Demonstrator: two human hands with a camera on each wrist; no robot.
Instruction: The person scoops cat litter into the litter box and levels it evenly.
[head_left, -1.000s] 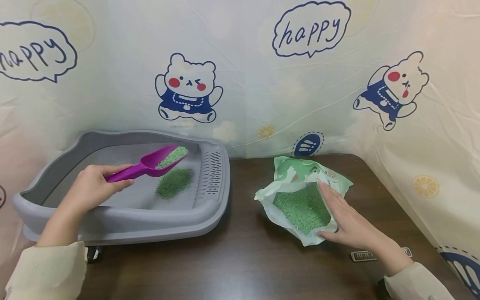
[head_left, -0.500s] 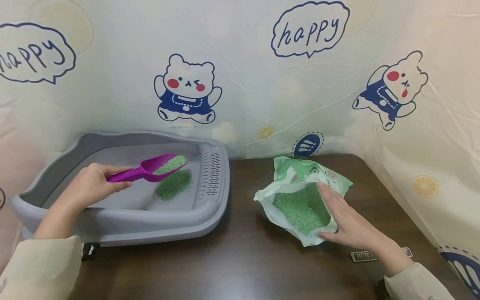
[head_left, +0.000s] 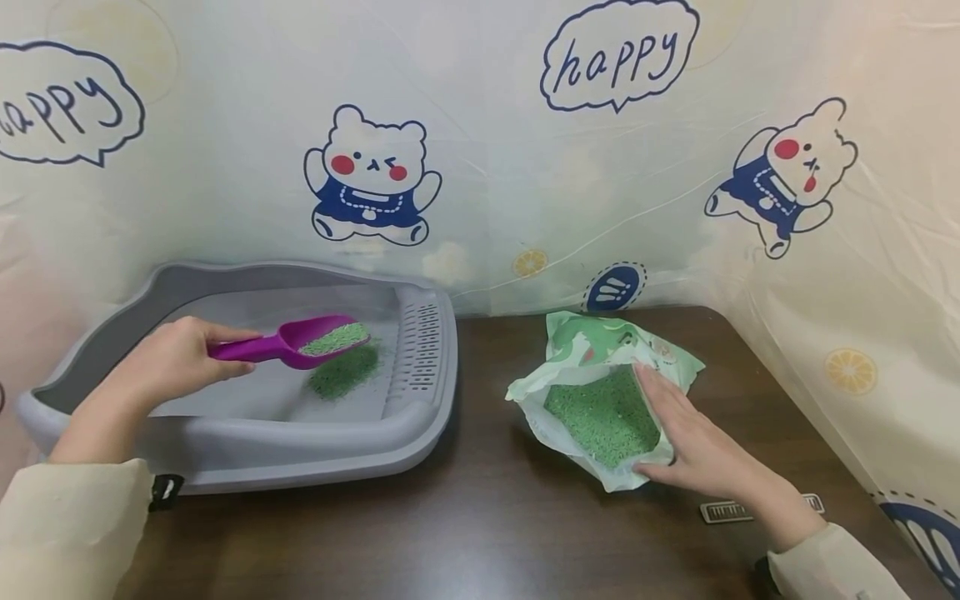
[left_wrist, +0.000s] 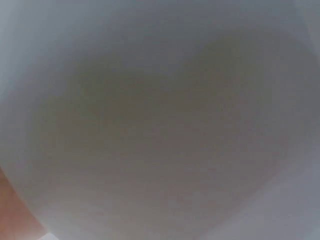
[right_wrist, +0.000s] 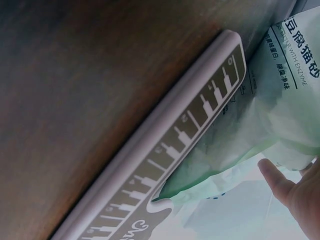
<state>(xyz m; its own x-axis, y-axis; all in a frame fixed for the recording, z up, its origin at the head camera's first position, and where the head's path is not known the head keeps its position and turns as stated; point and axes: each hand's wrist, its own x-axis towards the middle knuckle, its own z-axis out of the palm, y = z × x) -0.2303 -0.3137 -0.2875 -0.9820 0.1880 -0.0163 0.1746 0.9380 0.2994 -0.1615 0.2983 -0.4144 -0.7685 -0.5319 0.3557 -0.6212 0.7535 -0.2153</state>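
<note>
Over the grey litter box, my left hand grips the handle of a purple scoop. Green pellet litter fills the scoop's front part. Beneath it, a small pile of green litter lies on the box floor. At the right, a pale green bag of cat litter lies with its wide mouth facing me and green litter inside. My right hand rests on the mouth's right side, fingers straight along the edge and thumb at the lower rim. The left wrist view is only a grey-brown blur.
A flat strip with piano keys and numbers lies on the dark brown table under my right forearm. A small black piece shows near the box's front left. Behind hangs a printed curtain.
My left hand has shifted slightly left with the scoop, and the scoop's tip has dropped, so it sits more level. My right hand and the bag are nearly still.
</note>
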